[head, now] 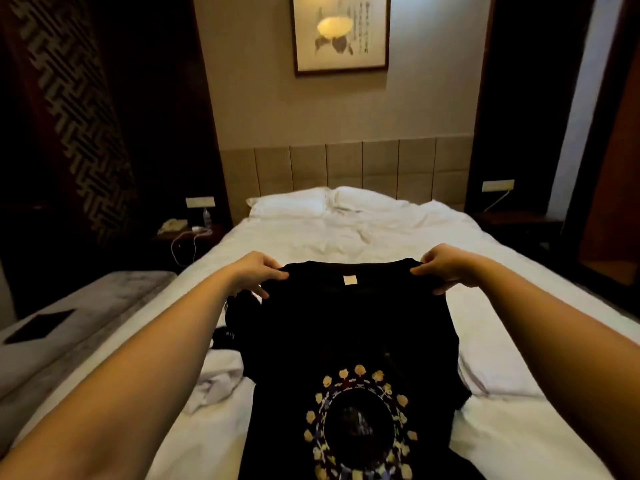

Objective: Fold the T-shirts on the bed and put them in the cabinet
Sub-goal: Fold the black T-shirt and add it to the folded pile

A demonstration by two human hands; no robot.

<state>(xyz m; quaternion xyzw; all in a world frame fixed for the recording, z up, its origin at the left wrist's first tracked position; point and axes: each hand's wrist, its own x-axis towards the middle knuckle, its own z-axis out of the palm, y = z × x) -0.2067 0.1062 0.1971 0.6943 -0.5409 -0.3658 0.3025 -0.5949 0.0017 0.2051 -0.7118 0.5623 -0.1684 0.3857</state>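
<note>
Your left hand and right hand each pinch a shoulder of the black T-shirt, spread on the white bed, collar end away from you. White garment lies crumpled just left of it.

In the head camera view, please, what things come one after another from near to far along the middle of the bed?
Ring print on the black T-shirt → collar label → rumpled white sheet → pillows → padded headboard → framed picture.
</note>
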